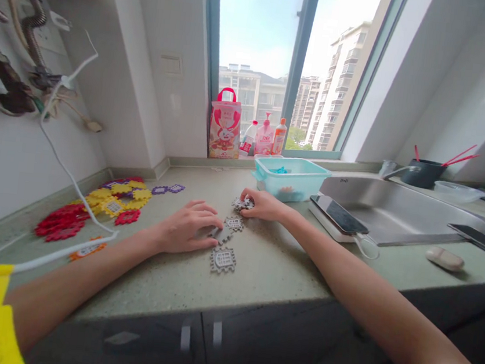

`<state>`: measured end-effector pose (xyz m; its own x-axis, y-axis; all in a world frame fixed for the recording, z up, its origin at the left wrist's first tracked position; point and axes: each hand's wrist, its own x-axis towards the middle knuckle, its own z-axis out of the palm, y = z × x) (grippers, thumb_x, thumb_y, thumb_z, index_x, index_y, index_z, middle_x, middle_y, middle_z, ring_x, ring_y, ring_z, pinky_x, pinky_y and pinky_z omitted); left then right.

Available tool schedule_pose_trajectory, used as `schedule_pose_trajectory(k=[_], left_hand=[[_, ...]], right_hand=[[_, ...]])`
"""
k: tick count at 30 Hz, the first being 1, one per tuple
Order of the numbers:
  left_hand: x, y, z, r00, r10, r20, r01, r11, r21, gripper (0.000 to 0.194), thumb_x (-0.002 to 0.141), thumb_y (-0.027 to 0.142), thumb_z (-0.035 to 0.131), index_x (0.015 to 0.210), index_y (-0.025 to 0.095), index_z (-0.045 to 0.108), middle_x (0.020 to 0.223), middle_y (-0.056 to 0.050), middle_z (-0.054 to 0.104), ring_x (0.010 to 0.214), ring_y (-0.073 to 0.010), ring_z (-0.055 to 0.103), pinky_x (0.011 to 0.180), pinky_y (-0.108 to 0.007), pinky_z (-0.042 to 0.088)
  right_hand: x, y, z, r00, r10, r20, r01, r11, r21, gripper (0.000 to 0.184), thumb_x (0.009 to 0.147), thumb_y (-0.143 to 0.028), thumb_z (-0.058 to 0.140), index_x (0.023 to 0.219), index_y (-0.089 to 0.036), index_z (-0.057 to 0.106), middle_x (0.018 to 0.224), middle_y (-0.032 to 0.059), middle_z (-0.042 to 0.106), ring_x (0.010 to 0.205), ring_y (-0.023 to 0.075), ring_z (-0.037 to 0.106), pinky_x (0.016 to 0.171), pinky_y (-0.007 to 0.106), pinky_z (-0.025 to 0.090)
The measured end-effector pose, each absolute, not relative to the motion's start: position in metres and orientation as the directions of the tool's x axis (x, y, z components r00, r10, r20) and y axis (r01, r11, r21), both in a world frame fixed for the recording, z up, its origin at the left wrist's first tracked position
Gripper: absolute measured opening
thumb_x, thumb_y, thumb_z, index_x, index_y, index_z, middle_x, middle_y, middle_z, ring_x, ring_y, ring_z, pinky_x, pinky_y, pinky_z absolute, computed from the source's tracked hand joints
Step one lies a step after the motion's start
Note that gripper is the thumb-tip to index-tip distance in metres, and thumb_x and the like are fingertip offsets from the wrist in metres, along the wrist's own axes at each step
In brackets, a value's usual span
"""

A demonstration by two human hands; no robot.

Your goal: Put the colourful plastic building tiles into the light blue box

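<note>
Several grey toothed plastic tiles (223, 259) lie in a short row on the green countertop (268, 267). My left hand (189, 227) rests palm down on the counter, its fingertips touching one grey tile (222, 235) in the row. My right hand (261, 204) is curled around the farthest grey tile (242, 204), gripping it against the counter. Another grey tile (234, 223) sits between the two hands.
Piles of red (62, 223), yellow (120, 196) and purple tiles (168, 189) lie at the left, crossed by a white cable (71, 183). A teal plastic bin (289, 178), a phone on a white block (338, 216) and a steel sink (397, 211) stand to the right.
</note>
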<state>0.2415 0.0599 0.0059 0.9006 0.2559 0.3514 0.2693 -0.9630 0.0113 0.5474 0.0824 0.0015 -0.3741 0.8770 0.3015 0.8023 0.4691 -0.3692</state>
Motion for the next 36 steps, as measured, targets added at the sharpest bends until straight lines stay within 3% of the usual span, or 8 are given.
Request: schedule_pose_trajectory(k=[4,9,19,24,28,32,34,36], left_hand=[[0.245,0.055,0.006,0.861,0.274,0.428,0.282,-0.958,0.044,0.024,0.089,0.034,0.072,0.112,0.026,0.072,0.113,-0.006,0.074,0.114,-0.0245,0.066,0.113,-0.042,0.042],[0.239,0.058,0.008,0.788,0.285,0.546,0.329,-0.944,0.018,0.04,0.077,0.032,0.079,0.115,0.023,0.072,0.111,-0.008,0.074,0.113,-0.0269,0.065,0.109,-0.044,0.045],[0.198,0.097,0.016,0.694,0.409,0.593,0.425,-0.897,0.121,0.046,0.082,0.029,0.071,0.127,0.022,0.066,0.111,-0.002,0.079,0.113,-0.0249,0.066,0.113,-0.045,0.042],[0.188,0.112,0.008,0.724,0.466,0.509,0.423,-0.882,0.207,0.053,0.082,0.027,0.07,0.134,0.021,0.062,0.113,-0.002,0.078,0.116,-0.0243,0.066,0.114,-0.044,0.042],[0.188,0.112,0.006,0.748,0.472,0.467,0.419,-0.881,0.22,0.049,0.087,0.028,0.067,0.136,0.022,0.063,0.126,-0.006,0.073,0.122,-0.0256,0.064,0.116,-0.044,0.042],[0.205,0.096,0.008,0.779,0.483,0.4,0.432,-0.876,0.215,0.067,0.091,0.048,0.073,0.152,0.029,0.053,0.151,-0.011,0.056,0.14,-0.0313,0.052,0.119,-0.048,0.04],[0.217,0.088,0.007,0.808,0.487,0.331,0.443,-0.873,0.204,0.082,0.086,0.059,0.077,0.158,0.034,0.046,0.162,-0.012,0.045,0.146,-0.0344,0.046,0.12,-0.051,0.038],[0.226,0.083,0.004,0.83,0.491,0.267,0.452,-0.87,0.195,0.08,0.087,0.063,0.075,0.157,0.037,0.047,0.165,-0.01,0.041,0.148,-0.0355,0.045,0.12,-0.052,0.038]], right_hand=[[0.549,0.084,-0.002,-0.378,0.869,0.32,0.801,0.481,-0.357,0.035,0.075,-0.03,0.076,0.108,-0.022,0.064,0.088,0.0007,0.068,0.073,0.0176,0.056,0.069,0.027,0.038],[0.55,0.085,-0.004,-0.359,0.879,0.315,0.817,0.459,-0.349,0.036,0.073,-0.034,0.075,0.106,-0.022,0.064,0.084,0.0001,0.067,0.07,0.0174,0.054,0.066,0.028,0.037],[0.545,0.076,0.003,-0.383,0.851,0.36,0.779,0.506,-0.37,0.035,0.074,-0.031,0.073,0.106,-0.022,0.064,0.082,-0.0011,0.066,0.07,0.0168,0.054,0.068,0.029,0.04],[0.53,0.059,0.017,-0.455,0.765,0.457,0.649,0.636,-0.418,0.034,0.076,-0.027,0.071,0.108,-0.023,0.063,0.096,0.0004,0.068,0.083,0.0173,0.059,0.08,0.029,0.044],[0.52,0.045,0.023,-0.576,0.728,0.373,0.579,0.685,-0.443,0.033,0.076,-0.026,0.071,0.108,-0.023,0.063,0.093,-0.0008,0.068,0.083,0.0174,0.059,0.078,0.029,0.044],[0.516,0.041,0.021,-0.629,0.749,0.207,0.629,0.647,-0.43,0.036,0.076,-0.025,0.072,0.111,-0.022,0.064,0.087,-0.0019,0.067,0.076,0.0175,0.057,0.071,0.029,0.043],[0.516,0.041,0.02,-0.635,0.75,0.184,0.639,0.644,-0.421,0.037,0.077,-0.028,0.075,0.112,-0.022,0.065,0.089,-0.0003,0.069,0.078,0.0188,0.059,0.072,0.029,0.043],[0.515,0.042,0.018,-0.632,0.75,0.193,0.642,0.647,-0.412,0.036,0.078,-0.033,0.079,0.11,-0.022,0.067,0.096,0.0026,0.072,0.083,0.0207,0.061,0.075,0.031,0.044]])
